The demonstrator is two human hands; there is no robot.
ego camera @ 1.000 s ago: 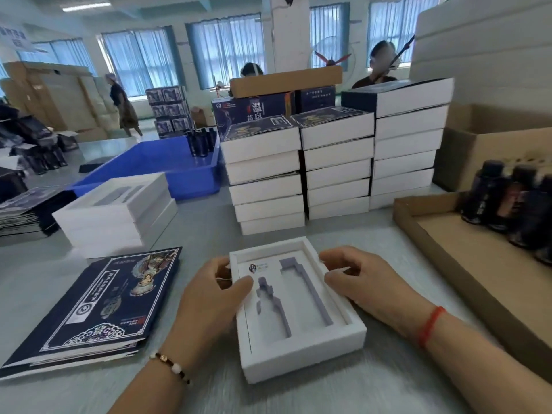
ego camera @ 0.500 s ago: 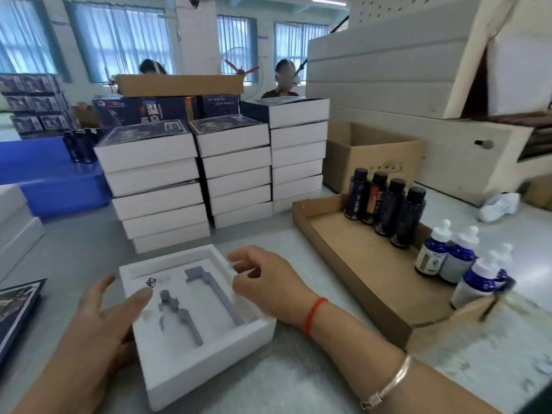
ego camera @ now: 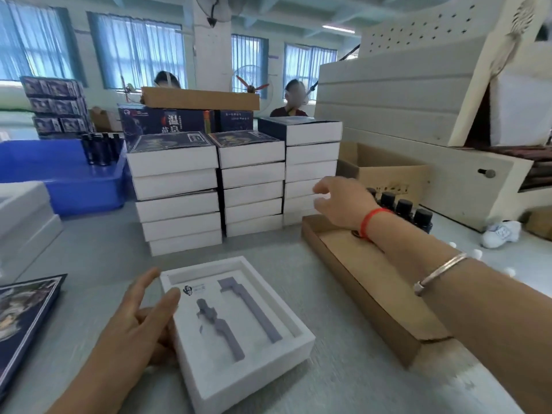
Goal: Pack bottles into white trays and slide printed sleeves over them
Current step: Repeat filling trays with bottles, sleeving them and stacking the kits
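Note:
A white foam tray lies in front of me on the grey table, with grey shaped inserts in its recess and no bottles in it. My left hand rests against the tray's left edge, fingers straight. My right hand is raised over the shallow cardboard tray, fingers loosely curled, holding nothing, just left of the dark bottles standing at that tray's far end. Printed dark-blue sleeves lie flat at the left edge.
Three stacks of sleeved white boxes stand behind the foam tray. A blue crate with dark bottles is at back left. An open carton and big foam slabs fill the right. Two people work behind the stacks.
My right hand left the foam tray's right edge and rose toward the dark bottles. The view turned right and then tilted up. My left hand stays at the tray's left side.

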